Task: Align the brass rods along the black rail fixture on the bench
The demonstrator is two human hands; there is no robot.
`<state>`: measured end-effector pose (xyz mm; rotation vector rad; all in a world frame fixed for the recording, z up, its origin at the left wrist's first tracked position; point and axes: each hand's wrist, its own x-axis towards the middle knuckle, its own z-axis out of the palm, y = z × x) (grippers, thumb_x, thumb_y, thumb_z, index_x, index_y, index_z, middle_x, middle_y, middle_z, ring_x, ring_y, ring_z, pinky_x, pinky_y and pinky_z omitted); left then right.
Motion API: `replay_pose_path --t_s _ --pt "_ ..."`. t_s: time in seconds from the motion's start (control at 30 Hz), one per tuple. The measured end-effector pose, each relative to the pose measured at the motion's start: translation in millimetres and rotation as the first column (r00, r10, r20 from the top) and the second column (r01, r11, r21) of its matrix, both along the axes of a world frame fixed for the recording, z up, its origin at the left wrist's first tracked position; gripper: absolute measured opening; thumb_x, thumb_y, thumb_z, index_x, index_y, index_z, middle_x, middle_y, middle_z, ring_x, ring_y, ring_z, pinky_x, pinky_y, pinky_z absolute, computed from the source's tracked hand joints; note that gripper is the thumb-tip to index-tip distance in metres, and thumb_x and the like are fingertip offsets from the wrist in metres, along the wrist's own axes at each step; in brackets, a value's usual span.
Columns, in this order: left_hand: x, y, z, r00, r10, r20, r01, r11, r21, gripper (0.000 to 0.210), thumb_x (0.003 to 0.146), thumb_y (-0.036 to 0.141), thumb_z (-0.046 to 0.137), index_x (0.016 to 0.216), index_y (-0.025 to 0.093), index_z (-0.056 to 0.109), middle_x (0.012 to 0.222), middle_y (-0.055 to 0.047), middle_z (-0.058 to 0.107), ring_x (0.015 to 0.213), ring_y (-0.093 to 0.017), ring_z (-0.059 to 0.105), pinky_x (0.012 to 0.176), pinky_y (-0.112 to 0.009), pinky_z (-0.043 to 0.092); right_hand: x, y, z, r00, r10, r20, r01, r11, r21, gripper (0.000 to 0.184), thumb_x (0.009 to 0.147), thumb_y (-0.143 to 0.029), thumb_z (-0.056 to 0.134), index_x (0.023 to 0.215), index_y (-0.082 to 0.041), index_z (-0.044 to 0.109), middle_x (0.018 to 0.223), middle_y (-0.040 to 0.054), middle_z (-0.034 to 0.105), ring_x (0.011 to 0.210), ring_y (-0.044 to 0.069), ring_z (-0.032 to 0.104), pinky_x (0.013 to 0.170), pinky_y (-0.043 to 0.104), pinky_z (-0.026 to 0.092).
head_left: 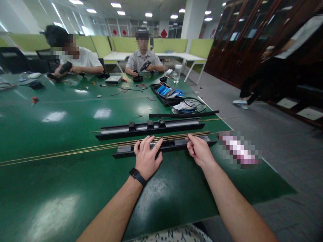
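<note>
My left hand (147,158), with a black watch on its wrist, lies with fingers spread across several long thin golden rods (101,146). Beneath it is the nearer black channel rail (174,146), partly covered by the hand. Toward that rail's right end, my right hand (199,150) is closed, its index finger and thumb at the golden rods; the exact contact is hard to see. Just beyond, a second black rail (116,132) runs nearly parallel, carrying several small black blocks (150,124) on its light inner strip.
Past the rails lie a thin black bar (176,115), white gloves (185,107) with cables, and a black tray (164,97) of blue packets. A pixelated pink item (238,148) rests at right, near the green table's edge. Two people with power drills sit opposite; another person stands right.
</note>
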<state>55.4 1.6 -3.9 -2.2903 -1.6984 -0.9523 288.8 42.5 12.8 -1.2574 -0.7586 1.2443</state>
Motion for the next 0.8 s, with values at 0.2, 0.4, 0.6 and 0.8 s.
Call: replay_pose_path --t_s 0.2,0.4,0.6,0.8 --pt "-0.4 0.1 0.3 1.0 0.001 -0.007 -0.001 1.0 0.014 0.047 0.09 0.034 0.061 0.137 0.035 0.06 0.145 -0.01 0.055 0.141 -0.03 0.044 0.118 -0.054 0.018 0.1 3.7 -0.8 1.0 0.003 -0.005 -0.003 1.0 -0.003 0.033 0.08 -0.046 0.076 0.082 -0.015 0.063 0.048 -0.0029 0.056 0.028 0.005 0.036 0.028 0.016 0.016" --pt "-0.2 1.1 0.0 1.0 0.0 -0.002 0.001 1.0 0.019 0.048 0.089 0.033 0.063 0.137 0.036 0.06 0.145 -0.009 0.055 0.14 -0.03 0.045 0.118 -0.052 0.019 -1.0 3.8 2.6 1.0 0.002 -0.011 -0.002 1.0 -0.026 0.029 0.084 -0.041 0.073 0.081 -0.014 0.063 0.046 -0.0028 0.055 0.027 0.005 0.036 0.028 0.015 0.016" --pt "-0.3 1.0 -1.0 1.0 0.004 0.005 -0.004 1.0 0.01 0.049 0.088 0.033 0.064 0.137 0.037 0.06 0.145 -0.009 0.055 0.14 -0.03 0.045 0.118 -0.052 0.019 -0.9 2.2 1.8 1.0 0.003 -0.011 -0.003 1.0 -0.017 0.031 0.082 -0.044 0.075 0.082 -0.014 0.064 0.048 -0.0025 0.056 0.028 0.005 0.037 0.028 0.015 0.016" --pt "-0.6 0.3 -0.2 1.0 -0.003 -0.005 0.003 1.0 -0.001 0.05 0.09 0.033 0.063 0.139 0.037 0.058 0.147 -0.009 0.054 0.141 -0.03 0.044 0.118 -0.053 0.018 0.1 0.1 0.2 1.0 0.017 -0.005 -0.017 1.0 -0.005 0.037 0.079 -0.049 0.077 0.084 -0.014 0.065 0.05 -0.0019 0.058 0.028 0.005 0.038 0.028 0.016 0.016"
